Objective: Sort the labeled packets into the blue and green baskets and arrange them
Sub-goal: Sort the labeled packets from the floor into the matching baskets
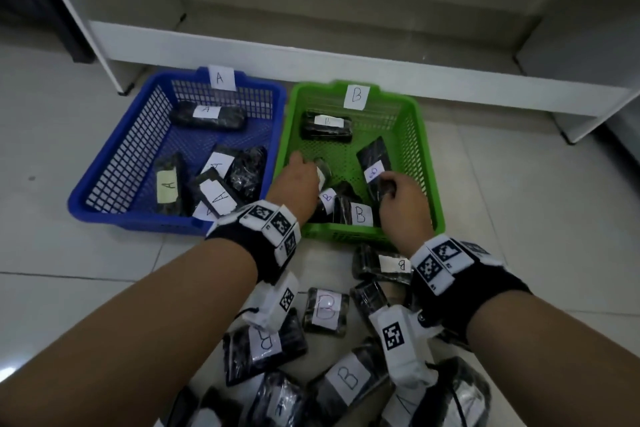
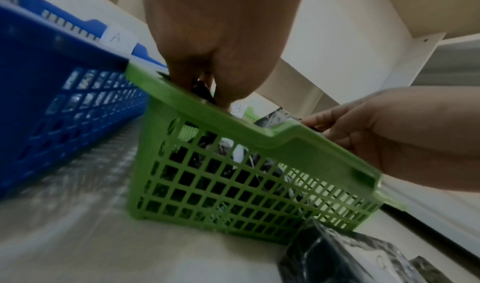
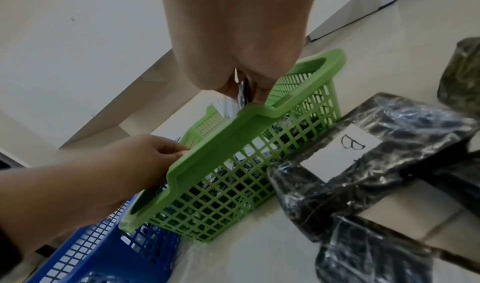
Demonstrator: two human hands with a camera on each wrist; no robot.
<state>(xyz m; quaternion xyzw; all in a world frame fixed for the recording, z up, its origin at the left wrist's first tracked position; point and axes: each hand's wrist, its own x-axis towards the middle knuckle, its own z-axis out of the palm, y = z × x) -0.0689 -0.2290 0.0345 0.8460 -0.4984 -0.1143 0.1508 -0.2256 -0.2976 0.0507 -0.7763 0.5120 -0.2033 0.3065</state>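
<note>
The green basket [image 1: 420, 149], tagged B, and the blue basket [image 1: 114, 163], tagged A, stand side by side on the floor. Both hands reach into the green one. My left hand [image 1: 303, 173] grips a black packet [image 1: 323, 172] near the basket's left side; its fingers pinch that packet [image 2: 201, 91] in the left wrist view. My right hand [image 1: 394, 194] holds the near end of a long B-labelled packet [image 1: 374, 158], seen edge-on as a thin packet [image 3: 242, 91] from the right wrist. Other B packets [image 1: 327, 126] lie in the green basket, A packets [image 1: 207, 116] in the blue.
Several loose black packets, mostly labelled B [image 1: 325, 310], lie on the tiled floor under my forearms. One B packet [image 3: 363, 150] sits against the green basket's near wall. A white shelf unit [image 1: 311, 55] stands right behind both baskets.
</note>
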